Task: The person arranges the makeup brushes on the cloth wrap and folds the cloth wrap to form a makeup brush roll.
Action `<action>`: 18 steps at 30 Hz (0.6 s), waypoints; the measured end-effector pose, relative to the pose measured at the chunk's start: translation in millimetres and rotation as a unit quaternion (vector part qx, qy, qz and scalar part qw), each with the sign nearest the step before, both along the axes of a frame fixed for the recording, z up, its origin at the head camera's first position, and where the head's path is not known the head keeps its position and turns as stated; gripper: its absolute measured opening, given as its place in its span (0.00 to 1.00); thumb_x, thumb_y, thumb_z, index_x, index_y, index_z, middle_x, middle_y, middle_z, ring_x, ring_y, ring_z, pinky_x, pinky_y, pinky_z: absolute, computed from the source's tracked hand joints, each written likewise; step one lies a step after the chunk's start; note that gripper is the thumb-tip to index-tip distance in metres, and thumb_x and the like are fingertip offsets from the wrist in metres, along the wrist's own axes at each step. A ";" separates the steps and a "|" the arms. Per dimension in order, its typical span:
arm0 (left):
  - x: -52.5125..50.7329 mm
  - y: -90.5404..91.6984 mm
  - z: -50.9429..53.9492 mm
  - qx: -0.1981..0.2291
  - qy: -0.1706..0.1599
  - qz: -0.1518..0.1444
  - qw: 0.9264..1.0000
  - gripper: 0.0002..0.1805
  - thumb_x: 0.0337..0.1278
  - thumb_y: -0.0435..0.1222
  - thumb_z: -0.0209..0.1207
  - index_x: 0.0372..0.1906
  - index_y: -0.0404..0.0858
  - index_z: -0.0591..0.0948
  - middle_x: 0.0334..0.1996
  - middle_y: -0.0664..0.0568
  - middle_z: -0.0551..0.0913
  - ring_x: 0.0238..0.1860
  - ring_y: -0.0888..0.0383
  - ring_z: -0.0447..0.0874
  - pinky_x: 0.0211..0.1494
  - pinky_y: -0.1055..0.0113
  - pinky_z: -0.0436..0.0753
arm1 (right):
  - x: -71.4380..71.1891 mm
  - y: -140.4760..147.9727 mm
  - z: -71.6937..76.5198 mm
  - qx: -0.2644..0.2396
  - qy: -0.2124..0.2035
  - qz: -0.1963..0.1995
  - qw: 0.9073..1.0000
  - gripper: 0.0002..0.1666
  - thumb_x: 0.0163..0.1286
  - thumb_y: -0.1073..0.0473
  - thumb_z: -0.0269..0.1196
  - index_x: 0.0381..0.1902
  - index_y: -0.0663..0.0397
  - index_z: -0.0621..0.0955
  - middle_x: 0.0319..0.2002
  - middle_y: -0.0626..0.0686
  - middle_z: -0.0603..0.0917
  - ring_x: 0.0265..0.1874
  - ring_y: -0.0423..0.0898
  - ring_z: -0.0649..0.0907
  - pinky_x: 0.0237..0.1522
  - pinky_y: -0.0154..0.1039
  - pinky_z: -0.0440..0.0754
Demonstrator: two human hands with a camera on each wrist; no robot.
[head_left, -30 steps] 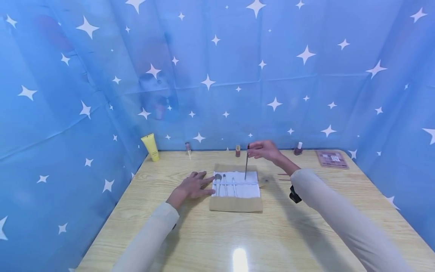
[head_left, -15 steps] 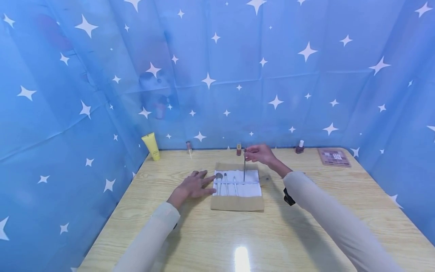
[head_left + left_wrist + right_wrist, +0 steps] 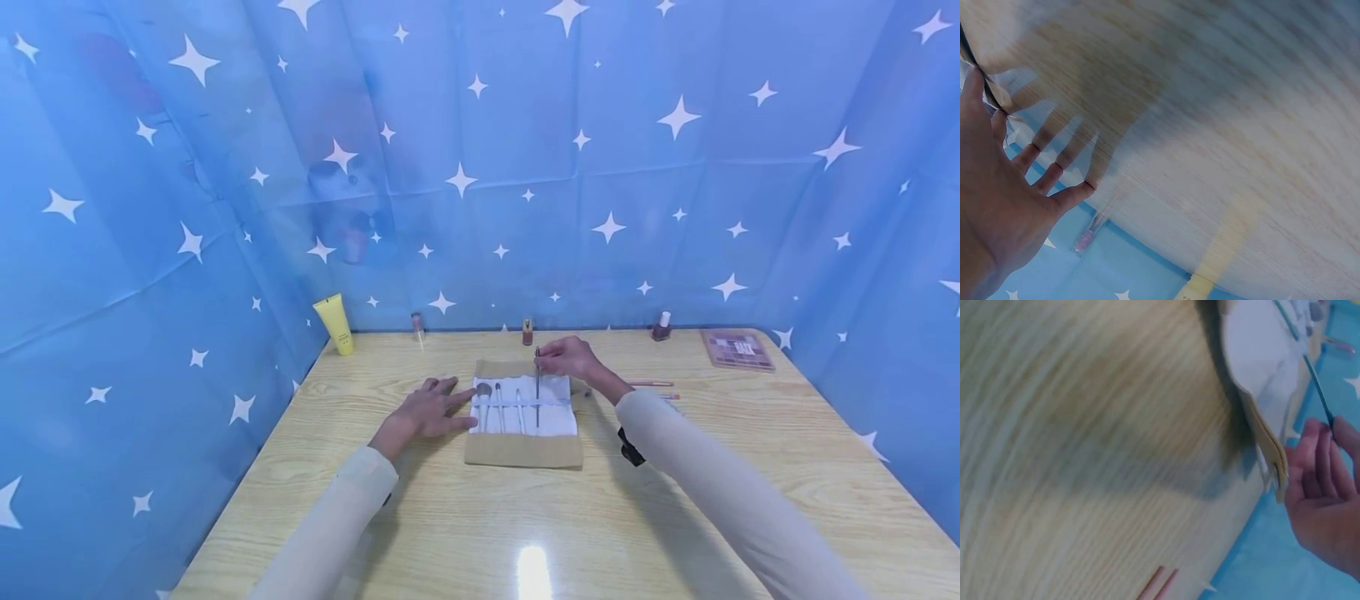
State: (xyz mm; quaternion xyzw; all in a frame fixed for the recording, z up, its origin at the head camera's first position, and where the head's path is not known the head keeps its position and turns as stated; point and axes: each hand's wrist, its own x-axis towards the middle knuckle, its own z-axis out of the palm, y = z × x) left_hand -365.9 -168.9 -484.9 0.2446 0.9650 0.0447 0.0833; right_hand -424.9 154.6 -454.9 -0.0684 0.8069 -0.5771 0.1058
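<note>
A beige brush roll [image 3: 522, 451] with a white lining lies unfolded on the wooden table. Its left part holds a large makeup brush [image 3: 483, 407] and two slimmer makeup brushes [image 3: 519, 412] under a white band [image 3: 557, 403]. My right hand [image 3: 568, 357] pinches the top of a thin dark makeup brush [image 3: 537, 390], whose handle runs beneath the band; the fingers hide its upper end. In the right wrist view, the brush [image 3: 1317, 386] shows on both sides of the band. Spread-fingered, my left hand [image 3: 429, 412] rests at the roll's left edge.
Two pink brushes [image 3: 652, 384] lie right of the roll, partly behind my right arm. Along the back stand a yellow tube [image 3: 334, 326], a small lip gloss tube [image 3: 417, 326], a reddish-brown bottle [image 3: 527, 332] and a dark nail polish bottle [image 3: 661, 327]. A palette [image 3: 738, 349] lies far right.
My right hand has moved left and then down toward the roll. The brush in it has slid under the band, its lower end now farther down the lining. My left hand stays put.
</note>
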 end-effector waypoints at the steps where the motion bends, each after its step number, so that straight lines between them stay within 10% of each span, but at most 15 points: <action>1: -0.3 -0.1 -0.6 0.001 0.001 0.000 1.000 0.41 0.71 0.70 0.46 0.82 0.59 0.61 0.83 0.43 0.54 0.80 0.36 0.52 0.73 0.34 0.65 | 0.6 -0.1 -2.1 0.026 0.009 0.002 1.000 0.21 0.76 0.63 0.65 0.60 0.74 0.81 0.49 0.64 0.89 0.37 0.46 0.89 0.44 0.42 0.88; 4: -0.1 0.1 -0.9 0.004 0.000 0.000 1.000 0.41 0.71 0.70 0.46 0.82 0.59 0.61 0.82 0.43 0.54 0.80 0.37 0.52 0.73 0.34 0.66 | 4.6 -1.2 -7.6 0.133 0.054 0.012 0.989 0.19 0.74 0.57 0.68 0.55 0.66 0.86 0.42 0.58 0.91 0.33 0.45 0.87 0.32 0.37 0.85; 18: -0.3 0.5 -0.8 -0.010 -0.002 0.004 1.000 0.41 0.71 0.71 0.44 0.83 0.61 0.59 0.83 0.45 0.52 0.81 0.38 0.50 0.75 0.35 0.63 | 15.5 -5.7 -26.3 0.189 0.028 0.027 0.981 0.14 0.72 0.53 0.71 0.47 0.57 0.89 0.33 0.50 0.88 0.30 0.42 0.83 0.28 0.31 0.76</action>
